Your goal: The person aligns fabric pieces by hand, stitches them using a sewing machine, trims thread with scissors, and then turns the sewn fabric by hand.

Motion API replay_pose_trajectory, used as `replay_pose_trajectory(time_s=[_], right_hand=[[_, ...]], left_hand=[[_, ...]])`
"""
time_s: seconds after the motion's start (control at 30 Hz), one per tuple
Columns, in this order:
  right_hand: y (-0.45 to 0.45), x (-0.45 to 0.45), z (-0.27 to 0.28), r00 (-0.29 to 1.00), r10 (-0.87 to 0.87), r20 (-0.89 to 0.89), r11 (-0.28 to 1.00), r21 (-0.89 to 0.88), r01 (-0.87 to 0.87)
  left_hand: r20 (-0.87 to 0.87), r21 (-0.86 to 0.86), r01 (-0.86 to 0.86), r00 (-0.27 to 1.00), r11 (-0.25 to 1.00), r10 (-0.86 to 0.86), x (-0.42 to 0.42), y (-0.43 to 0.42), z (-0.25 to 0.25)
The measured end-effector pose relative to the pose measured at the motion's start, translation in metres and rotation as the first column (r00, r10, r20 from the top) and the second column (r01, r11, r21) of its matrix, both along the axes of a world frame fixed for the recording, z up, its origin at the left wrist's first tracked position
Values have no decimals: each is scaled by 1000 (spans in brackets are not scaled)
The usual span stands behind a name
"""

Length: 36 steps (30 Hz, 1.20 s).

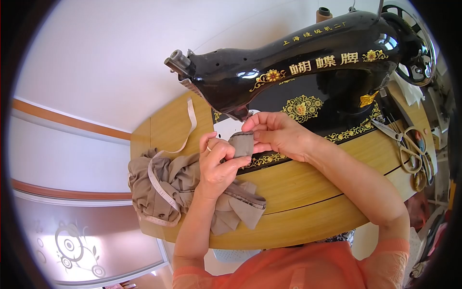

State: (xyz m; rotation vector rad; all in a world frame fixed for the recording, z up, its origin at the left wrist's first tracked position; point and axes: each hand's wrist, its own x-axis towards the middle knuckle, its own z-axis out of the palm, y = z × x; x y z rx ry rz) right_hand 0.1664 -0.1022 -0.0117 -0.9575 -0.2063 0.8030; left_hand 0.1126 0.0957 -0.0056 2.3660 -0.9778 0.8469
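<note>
Both hands grip a brownish-grey fabric garment (242, 143) just in front of the needle area of a black sewing machine (269, 62). My left hand (219, 161), with a ring on one finger, is closed on the left side of a folded edge. From the right, my right hand (276, 135) pinches the same edge, which shows a dark seam along its top. More of the cloth lies bunched on the wooden table under and left of my left forearm. A pale tape measure (161, 190) drapes over that bunched part.
Scissors (406, 144) with tan handles lie at the right end of the wooden table (298, 192), among other tools. A brown thread spool (324, 15) stands behind the machine arm. The handwheel (418, 43) is at the upper right. A white wall rises behind.
</note>
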Motion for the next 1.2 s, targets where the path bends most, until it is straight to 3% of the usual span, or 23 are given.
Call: replay_pose_trajectory(time_s=[0.1,0.23,0.3,0.33,0.37,0.43,0.47,0.5,0.57,0.6,0.63,0.67,0.7,0.77,0.83,0.9,0.93,0.97,1.03,1.2], right_hand=[[1,-1,1,1000,-5,-5,1000,29,6],[5,-2,-5,998,-52,44,999,10,51],[3,0,-1,996,-6,93,998,-58,11],[3,-2,3,991,10,135,993,-115,6],[-4,-4,10,946,74,316,948,-317,32],[-14,-14,48,757,295,582,763,-621,179],[-22,-17,53,647,270,713,789,-549,276],[-37,-26,73,653,165,739,844,-449,294],[-74,-47,110,461,-188,867,767,-163,620],[-90,-55,124,198,-459,866,576,120,809],[-116,-56,138,15,-610,792,400,291,869],[-149,-55,144,-240,-593,769,129,384,914],[-181,-45,143,-474,-385,792,-116,468,876],[-227,-33,138,-464,-139,875,-368,389,844],[-246,-19,124,-209,-223,952,-329,128,936],[-264,1,99,52,-392,918,-14,-63,998],[-254,2,98,118,-403,907,-24,-139,990],[-240,-1,97,9,-421,907,-41,-29,999],[-236,2,92,-60,-436,898,-56,40,998],[-234,-2,94,-24,-421,907,-80,-11,997]], left_hand=[[-20,40,-3,1000,999,4,-2,2,2],[-63,-76,-30,998,997,25,-6,-5,2],[-265,-313,-57,964,948,-29,-3,-6,-9],[-310,-347,-116,951,931,3,-1,-5,-10],[-351,-371,-182,935,910,44,1,-2,-10],[-477,-412,-322,873,853,99,0,5,-12],[-559,-429,-390,823,815,100,2,9,-17],[-635,-439,-459,767,772,95,4,13,-21],[-704,-412,-469,708,782,54,8,14,-17],[-748,-379,-494,661,783,55,8,9,-10],[-793,-345,-520,607,782,54,8,6,-5],[-813,-335,-527,580,781,44,10,6,-1],[-832,-326,-531,554,782,30,14,6,2],[-872,-297,-544,490,785,9,16,3,9],[-908,-258,-557,418,790,-2,17,-3,21],[-906,-231,-580,421,781,44,23,-8,20],[-905,-215,-591,420,777,70,27,-9,16],[-902,-200,-601,422,774,95,29,-10,13],[-848,-157,-522,506,839,156,27,-7,5],[-620,-87,-460,720,884,313,20,-13,-11]])
